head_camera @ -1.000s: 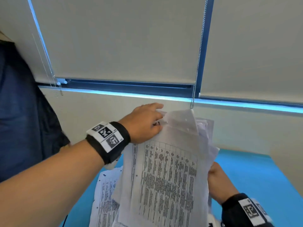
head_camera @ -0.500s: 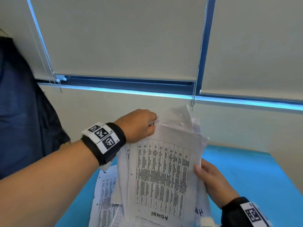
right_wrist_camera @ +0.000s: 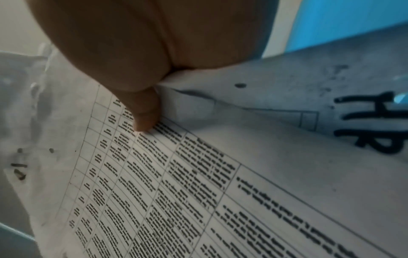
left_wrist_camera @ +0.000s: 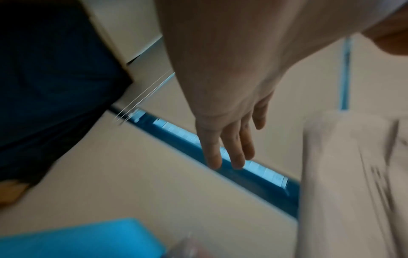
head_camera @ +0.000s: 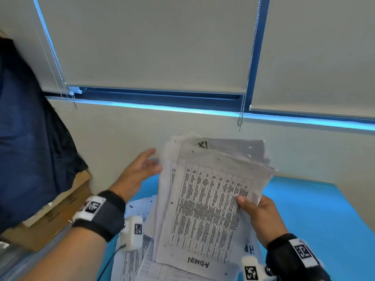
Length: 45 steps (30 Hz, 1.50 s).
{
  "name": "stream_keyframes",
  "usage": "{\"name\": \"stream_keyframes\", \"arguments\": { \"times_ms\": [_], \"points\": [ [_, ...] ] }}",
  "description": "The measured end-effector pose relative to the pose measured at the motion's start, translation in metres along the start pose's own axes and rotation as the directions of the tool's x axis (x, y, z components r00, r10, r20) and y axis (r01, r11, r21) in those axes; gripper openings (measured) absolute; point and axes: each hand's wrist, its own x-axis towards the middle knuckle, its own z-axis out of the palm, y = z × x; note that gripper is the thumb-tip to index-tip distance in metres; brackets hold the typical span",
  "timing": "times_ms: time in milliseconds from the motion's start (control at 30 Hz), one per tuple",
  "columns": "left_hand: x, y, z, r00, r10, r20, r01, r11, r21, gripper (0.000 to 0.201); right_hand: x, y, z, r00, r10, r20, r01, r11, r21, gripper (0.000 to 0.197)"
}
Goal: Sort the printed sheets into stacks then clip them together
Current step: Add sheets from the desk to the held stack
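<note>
Paper bundle [head_camera: 211, 199] edge-pinched, right hand [head_camera: 261, 218].

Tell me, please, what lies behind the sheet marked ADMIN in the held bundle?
Behind the ADMIN sheet more printed sheets fan out, one marked HR; their tables are covered.

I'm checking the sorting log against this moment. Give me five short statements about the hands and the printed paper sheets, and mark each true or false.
1. The right hand holds the bundle of white printed sheets with its thumb on the front page. True.
2. The left hand grips the bundle's top edge. False: its fingers are straight and hold nothing.
3. The front sheet bears the handwritten word ADMIN. True.
4. The blue table top has no paper on it. False: more printed sheets lie below the bundle.
5. A clip already binds the bundle. False: none shows.
</note>
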Motion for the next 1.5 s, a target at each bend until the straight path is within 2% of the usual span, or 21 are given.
{"name": "stream_keyframes", "arguments": {
  "times_ms": [33,100,167,200,267,367,500,633,733,767,833,900,933,1000,1133,1167,1233,1300,1400,1467,1500],
  "points": [
    [-0.008,-0.014,0.005,0.996,-0.067,0.063,0.067,0.998,-0.001,0.107,0.001,-0.001,0.002,1.000,0.002,0.006,-0.002,1.000,0.008,0.017],
    [-0.020,-0.037,0.022,0.976,-0.174,0.130,0.168,0.984,0.057,0.075,0.002,-0.002,0.008,1.000,0.006,0.017,-0.006,1.000,0.019,0.017],
    [-0.021,-0.052,0.038,0.981,-0.193,-0.023,0.194,0.976,0.098,0.031,0.003,-0.002,0.014,1.000,-0.008,-0.008,0.008,1.000,0.030,0.015],
    [-0.018,-0.057,0.042,0.977,-0.176,-0.121,0.188,0.977,0.098,0.021,0.004,-0.003,0.017,0.999,-0.018,-0.029,0.019,0.999,0.048,0.014],
    [-0.014,-0.056,0.050,0.963,-0.128,-0.237,0.144,0.988,0.047,0.018,0.005,-0.007,0.022,0.996,-0.046,-0.076,0.053,0.994,0.092,0.014],
    [-0.011,-0.049,0.054,0.950,-0.087,-0.301,0.074,0.996,-0.053,0.015,0.009,-0.013,0.023,0.986,-0.114,-0.119,0.128,0.985,0.118,0.014],
    [-0.016,-0.057,0.053,0.947,-0.165,-0.276,0.129,0.981,-0.145,0.027,0.010,-0.010,0.020,0.969,-0.218,-0.119,0.227,0.971,0.077,0.020],
    [-0.021,-0.070,0.059,0.935,-0.222,-0.275,0.185,0.971,-0.155,0.016,0.007,-0.009,0.026,0.960,-0.274,-0.056,0.274,0.962,-0.018,0.013],
    [-0.016,-0.068,0.057,0.929,-0.209,-0.304,0.189,0.977,-0.095,0.014,0.010,-0.009,0.027,0.952,-0.285,-0.110,0.283,0.958,-0.040,0.012],
    [-0.014,-0.067,0.055,0.932,-0.196,-0.306,0.183,0.981,-0.071,0.022,0.012,-0.010,0.027,0.951,-0.272,-0.149,0.273,0.962,-0.009,0.011],
    [-0.012,-0.069,0.050,0.925,-0.180,-0.335,0.191,0.982,0.001,0.055,0.016,-0.011,0.027,0.952,-0.197,-0.234,0.228,0.966,0.117,0.010],
    [-0.018,-0.070,0.045,0.883,-0.193,-0.428,0.235,0.971,0.047,0.091,0.019,-0.012,0.027,0.952,-0.068,-0.300,0.170,0.929,0.329,0.011],
    [-0.022,-0.072,0.043,0.858,-0.204,-0.471,0.233,0.973,0.003,0.098,0.020,-0.012,0.026,0.953,-0.006,-0.301,0.144,0.888,0.436,0.014],
    [-0.032,-0.077,0.042,0.849,-0.254,-0.463,0.199,0.966,-0.166,0.091,0.020,-0.011,0.026,0.958,0.094,-0.272,0.094,0.791,0.605,0.018],
    [-0.046,-0.084,0.042,0.916,-0.391,-0.084,0.287,0.789,-0.543,0.053,0.017,0.002,0.033,0.944,0.272,-0.186,-0.035,0.644,0.765,0.029],
    [-0.047,-0.086,0.038,0.922,-0.386,-0.030,0.299,0.760,-0.577,0.047,0.015,0.006,0.035,0.942,0.303,-0.144,-0.083,0.627,0.774,0.030],
    [-0.045,-0.085,0.029,0.942,-0.336,-0.019,0.269,0.785,-0.558,0.044,0.013,0.017,0.034,0.945,0.324,-0.049,-0.169,0.610,0.775,0.031],
    [-0.041,-0.083,0.013,0.963,-0.268,-0.041,0.215,0.847,-0.486,0.056,0.012,0.026,0.024,0.953,0.302,-0.041,-0.162,0.616,0.771,0.034],
    [-0.039,-0.076,-0.013,0.972,-0.217,-0.084,0.179,0.927,-0.331,0.092,0.014,0.040,-0.009,0.955,0.272,-0.121,-0.105,0.686,0.720,0.036],
    [-0.039,-0.076,-0.024,0.974,-0.207,-0.093,0.179,0.952,-0.247,0.088,0.013,0.045,-0.027,0.968,0.238,-0.083,-0.142,0.786,0.602,0.040],
    [-0.039,-0.076,-0.027,0.972,-0.216,-0.098,0.191,0.957,-0.219,0.072,0.012,0.044,-0.032,0.973,0.223,-0.053,-0.168,0.851,0.497,0.043]
  ]
}}
